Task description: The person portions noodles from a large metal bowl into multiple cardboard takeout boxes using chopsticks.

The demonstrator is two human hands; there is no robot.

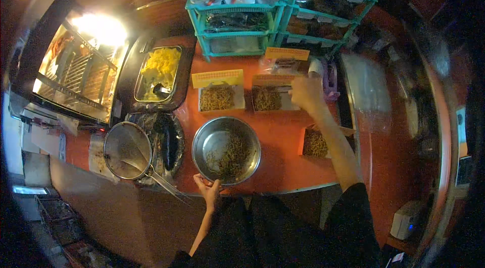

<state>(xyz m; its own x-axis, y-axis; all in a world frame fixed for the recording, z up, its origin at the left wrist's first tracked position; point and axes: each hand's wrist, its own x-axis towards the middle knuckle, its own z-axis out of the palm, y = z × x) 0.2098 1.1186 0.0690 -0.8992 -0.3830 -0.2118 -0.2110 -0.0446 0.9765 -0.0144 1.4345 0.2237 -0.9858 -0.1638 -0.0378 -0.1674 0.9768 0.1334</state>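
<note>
A stainless steel bowl (204, 146) with some brown noodles (233, 154) in it stands near the front edge of the red table. My left hand (208, 190) grips the bowl's near rim between thumb and fingers. My right hand (307, 93) is over the right side of an open paper box (290, 105) that holds noodles; whether its fingers hold anything is not clear. To the left of that box is another open box (241, 97) of noodles with its yellow lid raised. A third noodle box (302, 143) lies partly behind my right forearm.
A round wire strainer (127, 150) rests at the left beside a plastic-covered black object (170, 143). Behind them are a metal tray of yellow food (163, 61) and a lit glass food warmer (75, 74). Green plastic racks (237, 8) with packets stand at the back.
</note>
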